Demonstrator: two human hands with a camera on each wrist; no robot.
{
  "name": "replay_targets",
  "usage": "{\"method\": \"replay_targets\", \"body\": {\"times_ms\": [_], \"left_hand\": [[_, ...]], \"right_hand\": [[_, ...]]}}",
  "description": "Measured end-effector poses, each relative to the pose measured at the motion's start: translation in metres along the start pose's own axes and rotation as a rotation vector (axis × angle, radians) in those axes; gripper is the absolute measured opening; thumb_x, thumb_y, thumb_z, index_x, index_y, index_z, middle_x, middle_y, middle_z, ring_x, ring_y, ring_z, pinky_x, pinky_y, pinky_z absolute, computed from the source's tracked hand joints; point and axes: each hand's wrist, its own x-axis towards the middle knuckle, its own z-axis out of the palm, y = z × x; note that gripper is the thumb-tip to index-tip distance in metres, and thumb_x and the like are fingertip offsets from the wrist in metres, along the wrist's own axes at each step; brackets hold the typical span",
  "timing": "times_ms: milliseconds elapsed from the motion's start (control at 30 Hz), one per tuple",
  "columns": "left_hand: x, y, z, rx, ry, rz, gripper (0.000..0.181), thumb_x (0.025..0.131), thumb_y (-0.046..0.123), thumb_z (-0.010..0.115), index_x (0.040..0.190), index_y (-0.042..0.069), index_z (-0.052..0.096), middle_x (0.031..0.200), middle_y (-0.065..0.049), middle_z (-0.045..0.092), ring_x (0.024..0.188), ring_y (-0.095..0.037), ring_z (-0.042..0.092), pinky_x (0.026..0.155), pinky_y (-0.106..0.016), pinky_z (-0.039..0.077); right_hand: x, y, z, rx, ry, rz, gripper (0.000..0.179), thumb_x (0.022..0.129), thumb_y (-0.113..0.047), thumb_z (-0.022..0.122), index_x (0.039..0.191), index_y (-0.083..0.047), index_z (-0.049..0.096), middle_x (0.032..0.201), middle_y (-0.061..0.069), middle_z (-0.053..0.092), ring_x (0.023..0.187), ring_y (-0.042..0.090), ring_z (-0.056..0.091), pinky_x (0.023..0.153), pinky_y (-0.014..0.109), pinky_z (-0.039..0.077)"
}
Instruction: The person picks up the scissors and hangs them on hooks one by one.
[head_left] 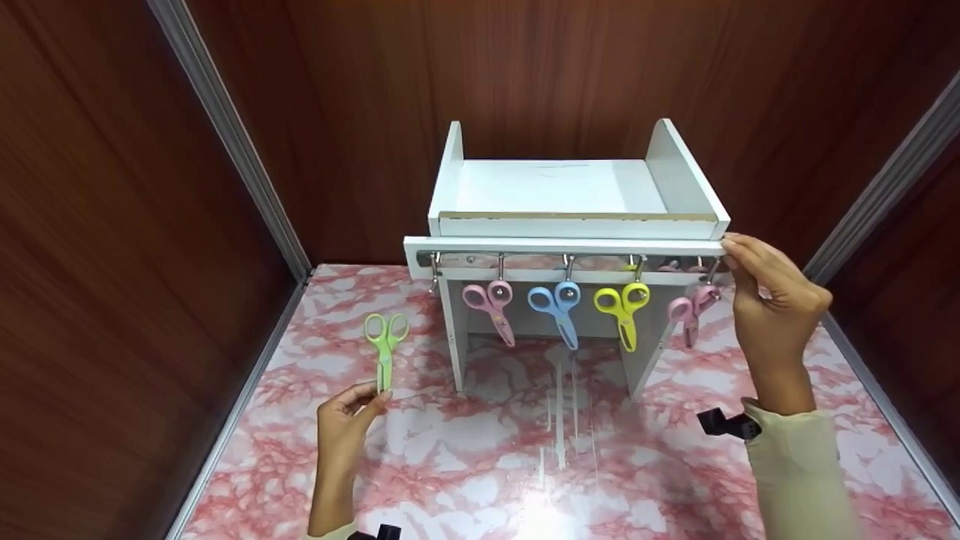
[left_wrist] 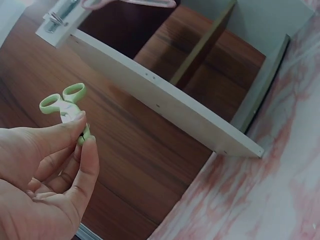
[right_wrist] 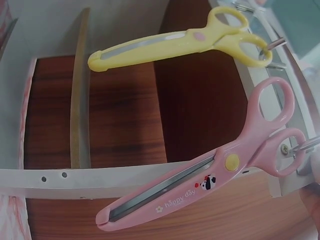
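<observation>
Thumb and fingers of my left hand [head_left: 345, 424] pinch a pair of green scissors [head_left: 385, 352] at the blade end, handle loops pointing up, left of the white shelf unit. In the left wrist view those scissors [left_wrist: 64, 106] stick out beyond the fingertips. My right hand [head_left: 780, 300] grips the right end of a white hook rail [head_left: 570, 245] on the shelf's front. Pink scissors [head_left: 496, 315], blue scissors [head_left: 559, 310], yellow scissors [head_left: 623, 316] and another pink pair [right_wrist: 225, 165] hang from its hooks by one loop, blades down.
The white shelf unit [head_left: 689, 169] stands on a pink-and-white marbled table [head_left: 450, 465]. At the rail's left end is a metal hook [head_left: 434, 271] near the shelf's side panel. Dark wood panels [head_left: 337, 112] with metal corner strips enclose the table.
</observation>
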Motion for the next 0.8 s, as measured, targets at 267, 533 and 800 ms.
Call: {"method": "replay_targets", "body": {"times_ms": [267,533,800], "left_hand": [[-0.004,0.006,0.003,-0.065,-0.029,0.011,0.019,0.08,-0.002,0.072,0.096,-0.012,0.067,0.086,-0.019,0.067,0.075,-0.019,0.063,0.069,-0.03,0.057],[-0.003,-0.002,0.002,-0.149,-0.043,0.049,0.023,0.08,0.002,0.074,0.097,-0.012,0.067,0.09,-0.021,0.067,0.076,-0.021,0.064,0.067,-0.032,0.057],[-0.009,0.012,0.007,-0.18,-0.077,0.118,0.022,0.081,0.0,0.072,0.097,-0.013,0.066,0.087,-0.021,0.065,0.074,-0.025,0.062,0.066,-0.035,0.057]], "right_hand": [[-0.001,0.002,0.001,0.015,0.007,0.003,0.021,0.074,0.014,0.072,0.086,-0.002,0.076,0.089,0.017,0.071,0.088,0.031,0.067,0.084,0.031,0.054],[0.0,-0.002,0.002,0.02,0.004,0.005,0.021,0.074,0.014,0.071,0.087,-0.001,0.076,0.09,0.018,0.071,0.089,0.031,0.067,0.085,0.032,0.054],[0.0,-0.002,0.002,0.039,0.018,0.014,0.02,0.074,0.015,0.071,0.085,-0.001,0.076,0.088,0.019,0.071,0.087,0.032,0.067,0.084,0.03,0.054]]}}
